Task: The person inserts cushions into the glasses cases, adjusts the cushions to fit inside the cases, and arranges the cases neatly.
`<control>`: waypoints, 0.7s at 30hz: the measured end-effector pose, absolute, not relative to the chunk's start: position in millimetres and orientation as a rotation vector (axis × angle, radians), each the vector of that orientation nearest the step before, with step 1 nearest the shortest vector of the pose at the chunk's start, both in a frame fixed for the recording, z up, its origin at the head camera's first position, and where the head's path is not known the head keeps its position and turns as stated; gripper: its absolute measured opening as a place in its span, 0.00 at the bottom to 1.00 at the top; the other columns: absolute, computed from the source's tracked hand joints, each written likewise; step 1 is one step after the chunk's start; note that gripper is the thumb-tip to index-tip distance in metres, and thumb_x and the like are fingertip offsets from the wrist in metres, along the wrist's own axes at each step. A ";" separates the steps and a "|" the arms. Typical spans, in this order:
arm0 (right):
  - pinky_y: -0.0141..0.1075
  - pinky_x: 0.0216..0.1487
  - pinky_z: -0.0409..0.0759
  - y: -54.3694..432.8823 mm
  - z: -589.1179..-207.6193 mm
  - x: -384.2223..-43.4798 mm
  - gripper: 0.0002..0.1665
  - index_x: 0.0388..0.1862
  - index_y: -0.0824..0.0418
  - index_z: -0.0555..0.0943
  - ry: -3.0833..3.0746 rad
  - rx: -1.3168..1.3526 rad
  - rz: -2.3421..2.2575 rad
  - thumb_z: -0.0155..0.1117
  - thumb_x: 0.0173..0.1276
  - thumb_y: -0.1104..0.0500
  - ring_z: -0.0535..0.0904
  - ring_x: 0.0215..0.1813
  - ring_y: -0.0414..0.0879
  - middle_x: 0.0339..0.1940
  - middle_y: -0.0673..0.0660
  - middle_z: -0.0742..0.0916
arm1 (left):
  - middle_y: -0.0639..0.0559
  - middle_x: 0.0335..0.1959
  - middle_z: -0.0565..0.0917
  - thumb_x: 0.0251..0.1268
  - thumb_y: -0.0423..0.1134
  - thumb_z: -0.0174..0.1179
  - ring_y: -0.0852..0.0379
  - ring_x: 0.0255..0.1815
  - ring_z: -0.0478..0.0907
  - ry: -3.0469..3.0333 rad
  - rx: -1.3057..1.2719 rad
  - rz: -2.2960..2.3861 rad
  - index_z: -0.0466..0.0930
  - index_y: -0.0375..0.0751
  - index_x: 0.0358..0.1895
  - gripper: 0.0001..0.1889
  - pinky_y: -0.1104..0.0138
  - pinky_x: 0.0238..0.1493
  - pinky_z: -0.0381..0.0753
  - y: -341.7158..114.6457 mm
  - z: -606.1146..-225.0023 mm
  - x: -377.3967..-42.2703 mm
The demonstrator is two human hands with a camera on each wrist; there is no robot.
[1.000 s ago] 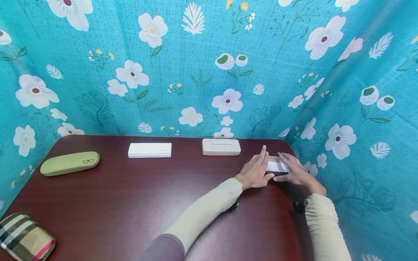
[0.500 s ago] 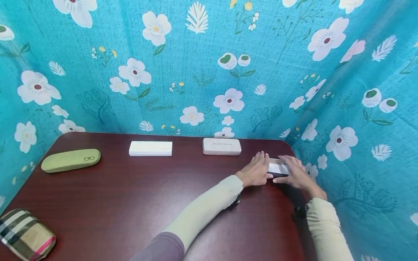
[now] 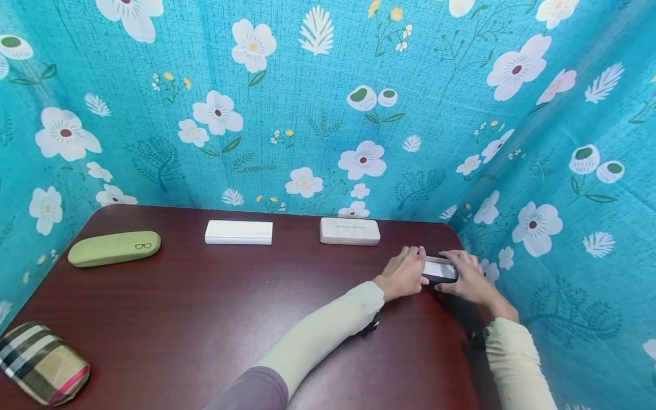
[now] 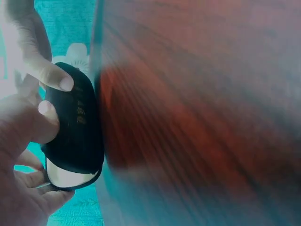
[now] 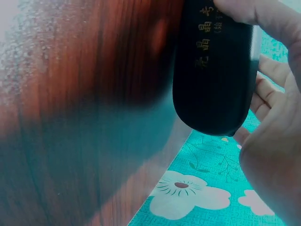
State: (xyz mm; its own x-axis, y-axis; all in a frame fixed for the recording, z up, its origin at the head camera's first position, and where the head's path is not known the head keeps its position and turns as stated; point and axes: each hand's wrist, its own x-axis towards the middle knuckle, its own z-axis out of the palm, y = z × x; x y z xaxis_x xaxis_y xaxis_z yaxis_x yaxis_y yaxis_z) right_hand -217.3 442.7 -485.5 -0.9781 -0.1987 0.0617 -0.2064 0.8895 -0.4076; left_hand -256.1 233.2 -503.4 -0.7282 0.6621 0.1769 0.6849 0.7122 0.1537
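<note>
Near the table's right rear corner, both hands hold a black glasses case point(image 3: 435, 279) with a pale inside showing in the head view. My left hand point(image 3: 404, 275) grips its left end, thumb on the front and fingers over the back. At the other end my right hand point(image 3: 468, 279) holds it the same way. Gold lettering runs along the dark face of the case point(image 4: 77, 125) in the left wrist view, where a gap at one end bares white lining. In the right wrist view, the case's rounded end point(image 5: 211, 94) stands close to the tabletop.
Along the back of the dark red table point(image 3: 230, 319) lie a pinkish-white case point(image 3: 350, 232), a white box point(image 3: 238, 233) and a green glasses case point(image 3: 115, 249). A plaid pouch point(image 3: 46, 364) sits front left. Floral blue cloth point(image 3: 307, 136) hangs behind and at the sides.
My left hand's fingers, straighter and raised a second ago, have bent down over the case. Less of the case's pale inside shows now. The head view has shifted slightly.
</note>
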 end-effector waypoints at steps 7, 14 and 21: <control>0.53 0.50 0.67 446.7 -493.6 -211.6 0.25 0.50 0.66 0.79 -2.796 0.460 0.539 0.79 0.55 0.65 0.72 0.51 0.60 0.48 0.65 0.82 | 0.57 0.61 0.77 0.64 0.52 0.68 0.61 0.59 0.74 -2.726 -1.089 -0.227 0.72 0.47 0.71 0.34 0.71 0.49 0.83 234.1 -505.6 -250.7; 0.51 0.46 0.69 444.5 -498.8 -207.8 0.27 0.44 0.66 0.79 -2.706 0.487 0.405 0.84 0.47 0.67 0.73 0.45 0.58 0.41 0.63 0.83 | 0.63 0.59 0.81 0.63 0.46 0.69 0.63 0.57 0.76 -2.691 -1.133 -0.277 0.81 0.54 0.63 0.24 0.74 0.50 0.82 229.6 -502.6 -247.3; 0.52 0.42 0.74 445.7 -504.9 -198.7 0.33 0.43 0.66 0.77 -2.724 0.434 0.261 0.87 0.41 0.64 0.73 0.42 0.57 0.39 0.62 0.81 | 0.61 0.58 0.83 0.63 0.41 0.69 0.64 0.55 0.79 -2.673 -1.177 -0.387 0.82 0.52 0.61 0.22 0.74 0.53 0.81 222.5 -500.9 -244.2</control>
State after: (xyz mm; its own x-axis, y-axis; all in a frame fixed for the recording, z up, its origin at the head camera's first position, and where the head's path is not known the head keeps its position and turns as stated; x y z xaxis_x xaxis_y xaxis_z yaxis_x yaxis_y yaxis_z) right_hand -198.7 445.7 -504.9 -0.8846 -0.2635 0.3848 -0.3317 0.9355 -0.1219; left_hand -244.2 222.5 -500.9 -0.6648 0.6926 0.2798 0.7435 0.6495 0.1589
